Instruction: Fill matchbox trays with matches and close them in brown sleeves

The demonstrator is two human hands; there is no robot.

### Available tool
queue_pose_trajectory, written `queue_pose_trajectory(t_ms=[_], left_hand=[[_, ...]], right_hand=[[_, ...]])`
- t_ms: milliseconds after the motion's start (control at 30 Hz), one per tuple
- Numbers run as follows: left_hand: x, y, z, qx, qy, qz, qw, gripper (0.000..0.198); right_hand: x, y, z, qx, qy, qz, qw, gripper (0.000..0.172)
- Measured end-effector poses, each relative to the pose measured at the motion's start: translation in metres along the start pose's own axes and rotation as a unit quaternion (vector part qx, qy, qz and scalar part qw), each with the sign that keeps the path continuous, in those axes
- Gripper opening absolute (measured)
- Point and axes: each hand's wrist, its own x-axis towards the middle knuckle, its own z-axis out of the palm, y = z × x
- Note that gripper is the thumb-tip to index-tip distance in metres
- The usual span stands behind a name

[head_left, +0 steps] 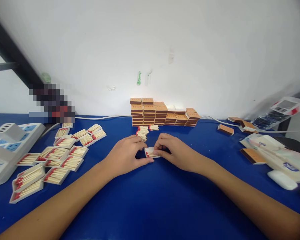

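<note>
A small white matchbox tray with a few red-tipped matches in it lies on the blue table between my hands. My left hand holds the tray's left end between curved thumb and fingers. Over the right end, my right hand is closed, its thumb and fingertips pinched on matches in the tray; the fingers partly hide them. Just beyond the hands are a loose pile of matches and a smaller pile beside it. Behind these stand stacked brown matchboxes along the wall.
Many match-filled trays lie at the left, near a white power strip. At the right are scattered matchbox sleeves, a plastic tissue pack and a white rounded object. A white cable runs along the wall.
</note>
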Motion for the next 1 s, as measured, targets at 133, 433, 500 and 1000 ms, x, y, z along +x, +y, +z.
queue_pose_trajectory(t_ms=[133,433,500,1000], left_hand=[[0.001,0.001,-0.001,-0.003,-0.006,-0.004,1.0,0.033],[-0.001,0.009,-0.005,-0.038,-0.075,0.0,0.996,0.035],[-0.002,0.01,-0.005,-0.034,-0.082,0.004,0.996,0.036],[0.0,0.004,-0.01,0.013,-0.083,-0.013,0.996,0.034]], right_hand=[[0.004,0.003,0.005,0.02,0.018,-0.008,1.0,0.017],[0.055,0.014,0.014,-0.05,0.117,-0.029,0.992,0.012],[0.065,0.011,0.019,-0.077,0.103,-0.023,0.991,0.015],[0.068,0.007,-0.004,-0.092,0.009,0.078,0.993,0.02]])
